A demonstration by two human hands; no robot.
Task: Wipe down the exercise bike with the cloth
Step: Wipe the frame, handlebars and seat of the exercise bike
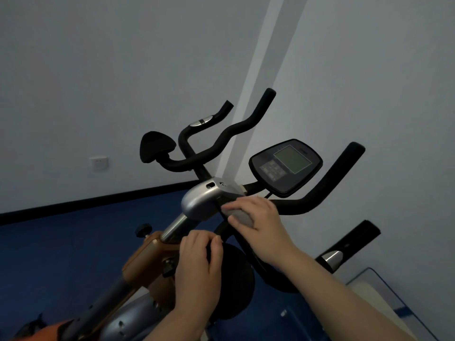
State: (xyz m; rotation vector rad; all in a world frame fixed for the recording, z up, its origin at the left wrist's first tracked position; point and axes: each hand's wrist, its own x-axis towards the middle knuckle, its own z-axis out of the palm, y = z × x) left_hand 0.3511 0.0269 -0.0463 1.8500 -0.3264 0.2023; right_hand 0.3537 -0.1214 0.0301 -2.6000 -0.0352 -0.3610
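The exercise bike [199, 200] fills the middle of the head view, with black curved handlebars [317, 200], a silver stem cover and a dark console [285, 166]. My right hand [258, 222] grips a small grey cloth [240, 216] and presses it on the black bar just right of the silver cover. Lower down, my left hand [199, 264] curls over the edge of a black round pad [234, 279] beside the silver post. Most of the cloth is hidden under my fingers.
A black elbow pad [156, 146] sits at the handlebar's far left. An orange-brown frame part with a black knob [143, 230] lies below left. White walls stand close behind, with a wall socket [99, 163]. Blue floor and a glass-edged table [384, 299] show at the lower right.
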